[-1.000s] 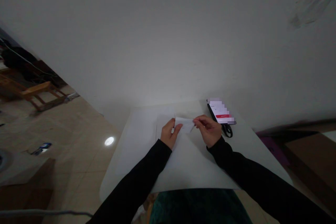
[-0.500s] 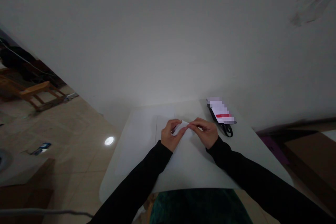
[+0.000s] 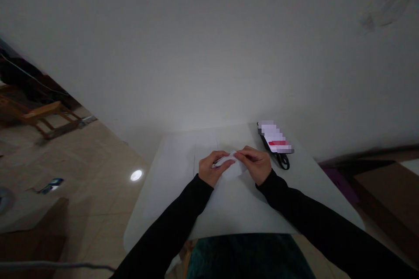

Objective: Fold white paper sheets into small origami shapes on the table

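Between my two hands is a small folded piece of white paper (image 3: 235,171), held just over the white table (image 3: 255,209). My left hand (image 3: 211,168) pinches its left side, thumb on the near face and fingers behind. With thumb and fingertips closed, my right hand (image 3: 257,164) grips the upper right part. My fingers cover part of the folds. White paper sheets (image 3: 173,170) lie flat on the table to the left of my hands.
A phone (image 3: 276,138) with a lit screen lies at the table's back right, a black loop (image 3: 283,161) beside it. The wall (image 3: 209,52) meets the table's far edge. A wooden chair (image 3: 49,111) stands on the floor at left.
The folded paper has turned so that a wider flap now shows below my fingers. My left hand has shifted slightly left; my right hand stays nearly in place.
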`<action>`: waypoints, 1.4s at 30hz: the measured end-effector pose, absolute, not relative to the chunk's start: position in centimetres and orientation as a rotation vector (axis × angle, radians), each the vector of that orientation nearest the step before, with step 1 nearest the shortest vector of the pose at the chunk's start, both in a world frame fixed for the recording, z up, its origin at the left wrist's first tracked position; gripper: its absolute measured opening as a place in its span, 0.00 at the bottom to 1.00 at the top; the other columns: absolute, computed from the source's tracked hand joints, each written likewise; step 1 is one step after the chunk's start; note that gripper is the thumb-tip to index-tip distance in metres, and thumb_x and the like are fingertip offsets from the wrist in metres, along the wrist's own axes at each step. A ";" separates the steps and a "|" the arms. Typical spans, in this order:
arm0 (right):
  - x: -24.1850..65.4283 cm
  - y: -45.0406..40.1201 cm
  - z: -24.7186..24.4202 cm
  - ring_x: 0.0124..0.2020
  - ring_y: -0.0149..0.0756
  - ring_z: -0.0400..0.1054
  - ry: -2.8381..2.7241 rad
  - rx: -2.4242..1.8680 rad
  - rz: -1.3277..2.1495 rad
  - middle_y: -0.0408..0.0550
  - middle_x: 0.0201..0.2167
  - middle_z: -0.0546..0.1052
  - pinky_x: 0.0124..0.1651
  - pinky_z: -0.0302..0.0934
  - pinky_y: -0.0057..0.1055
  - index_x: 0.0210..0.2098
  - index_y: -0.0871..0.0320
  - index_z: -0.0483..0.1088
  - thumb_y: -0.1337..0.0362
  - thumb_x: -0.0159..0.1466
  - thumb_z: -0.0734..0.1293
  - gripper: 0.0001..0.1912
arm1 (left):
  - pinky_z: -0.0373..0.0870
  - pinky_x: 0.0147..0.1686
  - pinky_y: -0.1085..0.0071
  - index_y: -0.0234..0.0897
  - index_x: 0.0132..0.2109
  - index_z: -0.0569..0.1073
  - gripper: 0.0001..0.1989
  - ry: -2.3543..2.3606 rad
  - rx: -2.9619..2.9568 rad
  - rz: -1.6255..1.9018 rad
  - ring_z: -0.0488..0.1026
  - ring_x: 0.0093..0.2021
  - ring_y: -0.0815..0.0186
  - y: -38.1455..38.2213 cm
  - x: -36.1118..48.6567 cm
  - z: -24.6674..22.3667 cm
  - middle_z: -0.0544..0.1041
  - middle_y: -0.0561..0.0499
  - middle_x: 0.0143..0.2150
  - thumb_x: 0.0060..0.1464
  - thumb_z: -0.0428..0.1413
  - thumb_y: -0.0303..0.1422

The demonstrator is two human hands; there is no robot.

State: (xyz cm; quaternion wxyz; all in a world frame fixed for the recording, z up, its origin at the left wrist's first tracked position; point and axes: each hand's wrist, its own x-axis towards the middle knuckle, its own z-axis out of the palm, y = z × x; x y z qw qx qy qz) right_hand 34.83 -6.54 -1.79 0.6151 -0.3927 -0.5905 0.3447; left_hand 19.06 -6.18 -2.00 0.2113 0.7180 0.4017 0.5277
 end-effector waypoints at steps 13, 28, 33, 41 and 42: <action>34.9 -6.2 -2.0 0.22 0.28 0.62 -1.236 -0.877 0.950 0.42 0.20 0.71 0.24 0.55 0.27 0.26 0.54 0.77 0.60 0.51 0.71 0.05 | 0.74 0.31 0.75 0.38 0.37 0.74 0.12 1.110 2.052 1.423 0.75 0.30 0.70 -6.2 19.1 -1.6 0.78 0.52 0.32 0.44 0.61 0.38; 34.3 -6.5 -2.1 0.24 0.31 0.67 -1.165 -1.008 0.881 0.44 0.22 0.75 0.28 0.63 0.29 0.25 0.58 0.74 0.59 0.47 0.73 0.09 | 0.72 0.25 0.77 0.37 0.36 0.75 0.11 1.144 2.094 1.437 0.74 0.26 0.71 -6.3 19.1 -1.9 0.78 0.52 0.30 0.45 0.61 0.37; 34.3 -6.3 -2.4 0.22 0.30 0.66 -1.214 -0.957 1.016 0.43 0.21 0.74 0.27 0.62 0.28 0.25 0.58 0.73 0.57 0.47 0.73 0.11 | 0.72 0.28 0.76 0.37 0.35 0.75 0.08 1.126 2.194 1.578 0.74 0.26 0.70 -6.5 19.1 -1.5 0.79 0.51 0.29 0.46 0.61 0.35; 35.1 -5.7 -2.4 0.28 0.32 0.69 -1.309 -0.951 0.979 0.44 0.27 0.77 0.31 0.63 0.30 0.30 0.56 0.76 0.57 0.54 0.68 0.10 | 0.71 0.31 0.75 0.36 0.39 0.74 0.11 1.083 1.980 1.350 0.73 0.30 0.71 -6.0 18.3 -0.5 0.77 0.49 0.32 0.57 0.49 0.35; 35.3 -5.5 -2.3 0.28 0.32 0.69 -1.319 -0.953 0.981 0.44 0.27 0.77 0.31 0.64 0.30 0.31 0.56 0.76 0.57 0.54 0.68 0.10 | 0.70 0.28 0.76 0.36 0.41 0.73 0.11 1.038 1.921 1.264 0.72 0.28 0.71 -5.8 18.2 -0.4 0.77 0.50 0.30 0.57 0.49 0.35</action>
